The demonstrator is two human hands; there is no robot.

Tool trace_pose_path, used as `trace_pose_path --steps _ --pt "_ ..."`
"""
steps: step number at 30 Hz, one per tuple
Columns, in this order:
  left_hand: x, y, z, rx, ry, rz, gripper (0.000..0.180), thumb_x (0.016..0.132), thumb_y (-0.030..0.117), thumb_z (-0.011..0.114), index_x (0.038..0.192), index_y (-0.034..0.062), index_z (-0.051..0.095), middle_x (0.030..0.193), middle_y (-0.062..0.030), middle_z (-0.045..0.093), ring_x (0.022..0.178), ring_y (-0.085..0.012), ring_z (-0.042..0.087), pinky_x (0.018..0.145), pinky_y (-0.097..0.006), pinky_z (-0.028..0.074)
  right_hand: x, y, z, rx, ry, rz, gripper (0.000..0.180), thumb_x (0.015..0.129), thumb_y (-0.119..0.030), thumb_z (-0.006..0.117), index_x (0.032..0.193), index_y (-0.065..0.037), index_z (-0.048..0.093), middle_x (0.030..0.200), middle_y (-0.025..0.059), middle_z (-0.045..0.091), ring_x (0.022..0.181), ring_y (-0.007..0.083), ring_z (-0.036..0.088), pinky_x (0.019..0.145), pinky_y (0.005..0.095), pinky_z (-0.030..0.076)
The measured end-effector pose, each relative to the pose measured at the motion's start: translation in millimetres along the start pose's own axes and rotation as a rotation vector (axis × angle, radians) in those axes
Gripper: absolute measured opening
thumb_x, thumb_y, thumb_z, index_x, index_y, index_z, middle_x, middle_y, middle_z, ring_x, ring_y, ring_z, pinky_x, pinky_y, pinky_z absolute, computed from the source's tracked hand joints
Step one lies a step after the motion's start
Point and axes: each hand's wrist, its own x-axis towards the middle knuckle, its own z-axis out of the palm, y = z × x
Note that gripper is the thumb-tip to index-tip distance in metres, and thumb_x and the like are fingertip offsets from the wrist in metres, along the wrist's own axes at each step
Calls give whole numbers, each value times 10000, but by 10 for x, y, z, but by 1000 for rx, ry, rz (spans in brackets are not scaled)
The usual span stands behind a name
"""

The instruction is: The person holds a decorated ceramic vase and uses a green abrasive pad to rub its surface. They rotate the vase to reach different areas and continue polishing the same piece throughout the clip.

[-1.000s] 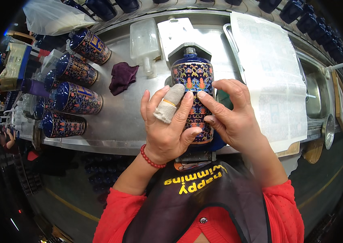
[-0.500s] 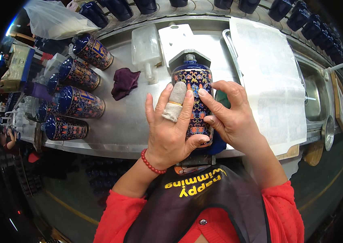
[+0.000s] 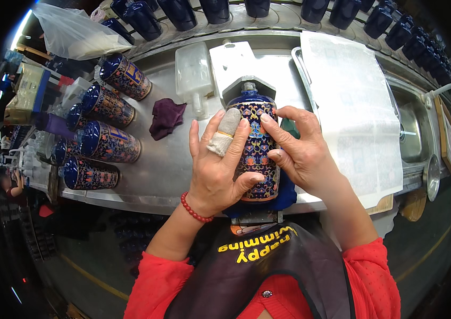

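Note:
A dark blue bottle (image 3: pixel 258 159) wrapped in a colourful floral pattern lies in front of me, its neck pointing away, in a grey angular holder (image 3: pixel 266 90). On its left side rests my left hand (image 3: pixel 212 173), fingers spread, with a grey cloth finger cover (image 3: pixel 226 132) on one finger. My right hand (image 3: pixel 308 154) touches the bottle's right side with index finger and thumb, its fingers apart and bent. Blue cloth (image 3: pixel 287 196) shows under the bottle's near end.
Several patterned bottles (image 3: pixel 109 142) lie at the left beside a purple cloth (image 3: pixel 167 118). A clear empty-looking bottle (image 3: pixel 193 72) lies beyond. White sheets (image 3: pixel 356 117) cover the right side, beside a sink (image 3: pixel 412 125). Plain blue bottles (image 3: pixel 216 10) line the far conveyor (image 3: pixel 281 18).
The view has shifted slightly, so the far conveyor shows more. Both hands have slid a little toward the neck along the bottle, still touching its sides.

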Motion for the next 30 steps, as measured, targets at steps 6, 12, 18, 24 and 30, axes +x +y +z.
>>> trace_pose_path --steps 6,12,18,24,30 --pt "25 -43 12 -48 25 11 881 979 719 462 1464 -9 565 1405 -203 617 1418 -432 434 1201 -655 148 65 37 -8 -21 7 33 540 989 -286 681 1478 -80 581 1387 204 521 1272 379 507 1085 482 433" --pt "71 -129 41 -127 73 -4 879 988 710 461 1474 -16 551 1435 -208 593 1414 -429 429 1203 -646 157 122 61 6 -45 -18 32 545 983 -293 688 1473 -79 582 1391 208 513 1271 391 507 1087 482 435" --pt "197 -170 61 -59 69 1 858 988 701 472 1476 0 558 1444 -188 584 1398 -410 426 1205 -631 162 142 60 5 -45 27 20 540 908 -236 746 1405 -66 619 1338 182 528 1220 387 522 1053 473 452" --pt "262 -151 28 23 50 28 823 985 695 482 1474 39 575 1410 -155 608 1384 -380 429 1205 -625 161 163 54 19 -46 52 10 547 873 -213 774 1378 -58 632 1313 171 536 1198 382 530 1042 470 459" --pt "223 -167 81 45 19 6 820 971 686 516 1466 34 575 1400 -183 595 1371 -390 437 1198 -639 189 143 116 59 -45 76 -2 568 839 -201 790 1364 -47 636 1277 183 571 1175 393 557 1013 468 475"
